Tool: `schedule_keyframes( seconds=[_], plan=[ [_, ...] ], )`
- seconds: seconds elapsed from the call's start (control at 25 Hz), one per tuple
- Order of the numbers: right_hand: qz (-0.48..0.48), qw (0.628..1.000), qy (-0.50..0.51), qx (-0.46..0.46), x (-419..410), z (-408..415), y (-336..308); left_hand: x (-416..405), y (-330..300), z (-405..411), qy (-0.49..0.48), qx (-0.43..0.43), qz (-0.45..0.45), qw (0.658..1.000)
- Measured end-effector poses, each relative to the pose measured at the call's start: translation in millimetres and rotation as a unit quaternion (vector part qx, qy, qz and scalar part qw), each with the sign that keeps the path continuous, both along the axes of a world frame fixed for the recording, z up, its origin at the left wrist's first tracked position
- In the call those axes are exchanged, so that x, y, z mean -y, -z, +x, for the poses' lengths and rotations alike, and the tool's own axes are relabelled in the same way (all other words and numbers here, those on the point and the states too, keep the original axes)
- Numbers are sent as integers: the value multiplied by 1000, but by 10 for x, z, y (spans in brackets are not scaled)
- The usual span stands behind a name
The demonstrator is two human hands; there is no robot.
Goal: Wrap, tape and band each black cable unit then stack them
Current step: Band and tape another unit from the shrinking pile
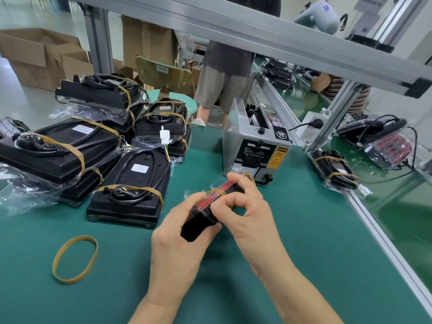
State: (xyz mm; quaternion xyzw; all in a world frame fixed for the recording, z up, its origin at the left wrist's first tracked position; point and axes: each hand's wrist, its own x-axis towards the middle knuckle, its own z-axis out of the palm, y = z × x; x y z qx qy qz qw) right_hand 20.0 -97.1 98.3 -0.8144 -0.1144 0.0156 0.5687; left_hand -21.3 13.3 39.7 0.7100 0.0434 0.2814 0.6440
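A loose rubber band (75,259) lay flat on the green mat (292,242) at about eight o'clock from the hands, well apart from them. Above it, from nine to eleven o'clock, sat the stack of wrapped units (93,146) — black housings in clear film, each crossed by tan bands, several piled on one another. Two bore small white labels whose print was too small to read, and a white connector (164,134) stuck up among them.

The left hand (177,244) gripped the near end of a black cable unit (205,213) from below, fingers curled round it. The unit was held above the mat, tilted away toward one o'clock, with a red face showing under clear film and a tan band across its middle. The right hand (247,206) was closed on the unit's upper side, thumb and forefinger pinching at the band.

Just beyond, at twelve to one o'clock, stood a grey tape dispenser (254,146) with a yellow sticker headed "CAUTION" — the finer lines were unreadable. At two o'clock lay a banded cable bundle (334,169) in film.
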Motion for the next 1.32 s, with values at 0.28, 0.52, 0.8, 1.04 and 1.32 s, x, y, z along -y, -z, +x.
schedule_keyframes(
  seconds=[0.28,0.52,0.8,1.04,1.32],
  plan=[
    [26,1000,8,11,3,-7,58,2,3,-9,-7,-4,-9,1000],
    [86,996,-16,-13,-3,-15,67,3,6,-4,-8,-1,-14,1000],
    [44,998,31,31,-61,-34,120,-2,-14,-9,-8,9,-2,1000],
    [84,994,52,40,-117,-102,151,-10,-4,-4,-14,19,5,1000],
    [142,989,41,4,-195,-95,166,6,-16,-18,-21,16,10,1000]
  ],
)
